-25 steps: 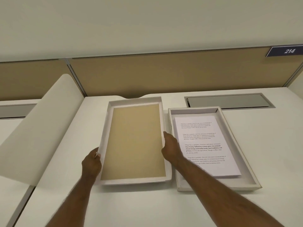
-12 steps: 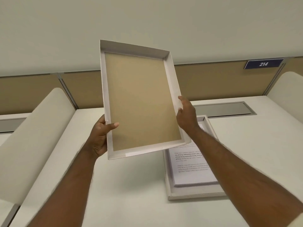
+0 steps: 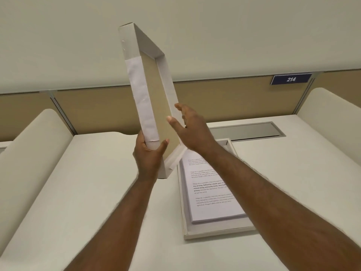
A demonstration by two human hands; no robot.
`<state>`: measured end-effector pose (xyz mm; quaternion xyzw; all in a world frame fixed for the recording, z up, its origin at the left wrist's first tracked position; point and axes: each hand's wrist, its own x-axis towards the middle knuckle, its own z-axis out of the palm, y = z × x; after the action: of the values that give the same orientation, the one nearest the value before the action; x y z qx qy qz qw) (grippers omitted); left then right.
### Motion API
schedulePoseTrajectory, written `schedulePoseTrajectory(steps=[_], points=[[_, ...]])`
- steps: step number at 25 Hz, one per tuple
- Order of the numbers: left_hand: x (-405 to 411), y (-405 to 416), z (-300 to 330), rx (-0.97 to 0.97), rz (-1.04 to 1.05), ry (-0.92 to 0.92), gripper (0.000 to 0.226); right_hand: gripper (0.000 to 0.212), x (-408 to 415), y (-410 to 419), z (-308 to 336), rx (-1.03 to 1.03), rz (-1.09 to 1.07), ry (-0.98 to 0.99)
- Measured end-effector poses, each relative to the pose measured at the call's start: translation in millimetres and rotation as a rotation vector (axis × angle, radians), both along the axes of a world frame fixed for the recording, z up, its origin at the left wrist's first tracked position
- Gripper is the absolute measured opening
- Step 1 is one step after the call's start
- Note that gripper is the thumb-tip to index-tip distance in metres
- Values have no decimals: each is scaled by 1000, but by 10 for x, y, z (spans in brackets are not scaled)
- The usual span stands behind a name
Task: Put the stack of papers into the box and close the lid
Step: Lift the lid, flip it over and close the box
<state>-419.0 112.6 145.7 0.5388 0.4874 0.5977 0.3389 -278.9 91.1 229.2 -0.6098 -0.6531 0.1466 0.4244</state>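
A pale, cream-coloured surface (image 3: pixel 97 192) fills the lower part of the view, backed by a tan partition panel (image 3: pixel 97 110) with a plain wall above it, and a rounded cream divider (image 3: pixel 29 145) rises at the left edge. A grey metal cable hatch (image 3: pixel 248 131) is set into the surface towards the back right, and a small dark blue sign reading 214 (image 3: pixel 291 79) hangs on the partition above it. The lid (image 3: pixel 156 106) is held up in the air, well clear of the surface, standing almost on end and turned so that its tan inside faces right and one white side wall, patched with a strip of white paper, faces the camera. To the right and below it the box (image 3: pixel 218 231) lies flat on the surface, open, with the stack of papers (image 3: pixel 211 192) resting inside it, printed side up. The left hand (image 3: pixel 149 155) grips the lid near its lower corner, fingers (image 3: pixel 142 141) curled behind the side wall and the thumb pressed on the tan inside. The right hand (image 3: pixel 192 130) is spread open at the lid's right wall, fingers loose, its thumb against the tan inside, not closed on anything.
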Motion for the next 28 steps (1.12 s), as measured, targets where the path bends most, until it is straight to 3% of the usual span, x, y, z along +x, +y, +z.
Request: schedulePoseTrajectory(steps=[4,7,9,11,13,16,18,21,23,25,28], points=[[388,-218,-25,32,-12,-8,47,60,-169,-69,96,-45,14,74],[575,-301,-107,177,-99,211,26,54,-237,-129,87,75,-160,188],[678,-373,-91,271,-269,276,38,52,-137,-151,93,170,-286,270],[681,-376,-106,353,-402,433,66,43,79,-159,111,236,-356,306],[679,-317,-196,300,-445,469,91,38,335,-179,119,249,-340,345],[559,-259,-371,167,-412,308,75,33,718,-243,71,185,-214,461],[458,-142,-421,6,-229,162,72,35,937,-327,-8,113,-49,601],[243,100,-429,-193,-11,151,71,45,1247,-452,-152,63,205,817],[55,235,-448,-243,-58,114,63,50,1405,-488,-233,21,290,898],[3,252,-431,-308,-239,21,49,52,1525,-453,-341,-35,292,951],[149,175,-488,-377,-296,79,45,50,1662,-350,-512,-111,213,988]])
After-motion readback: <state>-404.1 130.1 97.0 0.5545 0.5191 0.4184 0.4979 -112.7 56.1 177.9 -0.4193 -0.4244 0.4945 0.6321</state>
